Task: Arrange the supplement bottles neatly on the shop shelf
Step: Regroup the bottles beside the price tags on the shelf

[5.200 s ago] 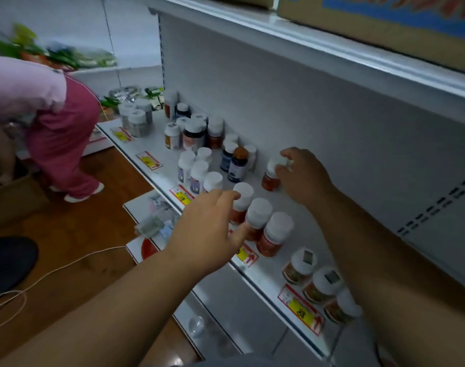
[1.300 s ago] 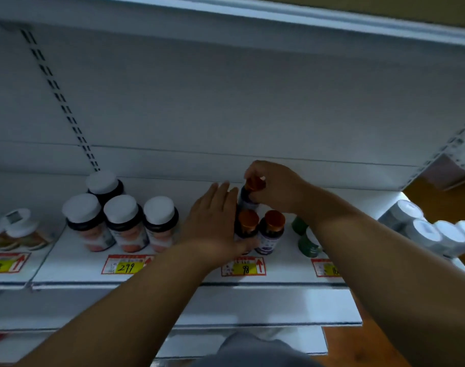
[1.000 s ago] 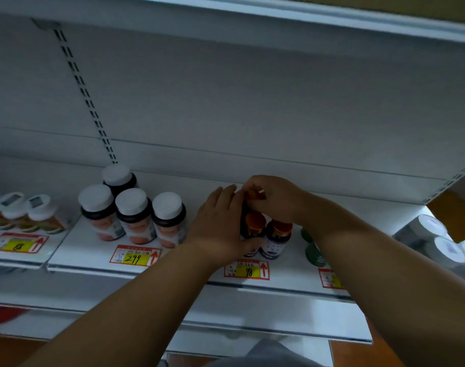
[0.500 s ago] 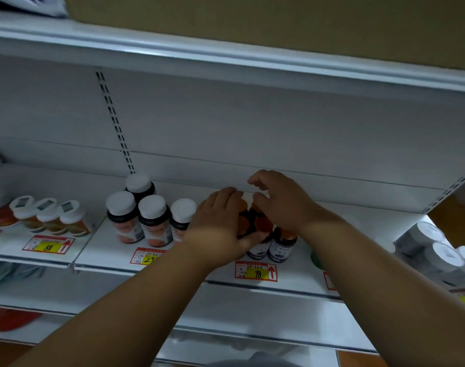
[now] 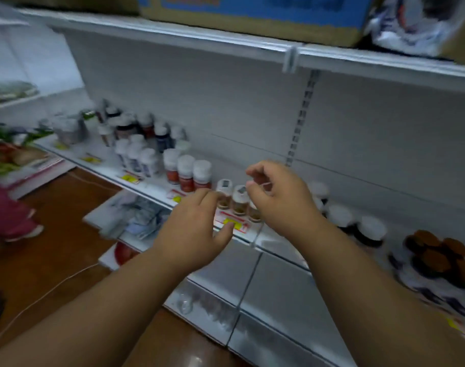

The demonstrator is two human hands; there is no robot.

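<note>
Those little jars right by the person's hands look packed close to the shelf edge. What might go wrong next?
The small jars stand in a tight row near the shelf edge. The left hand and right hand both hover empty beside them, so a careless brush might tip one off. The picture is blurred, which suggests a quick head turn; a rushed reach could miss.

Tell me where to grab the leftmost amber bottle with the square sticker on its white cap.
Grip the amber bottle by its white cap, from above and the aisle side. It stands upright with a twin touching its right side, so only the top, front and left are free. Both hands look empty.
</note>
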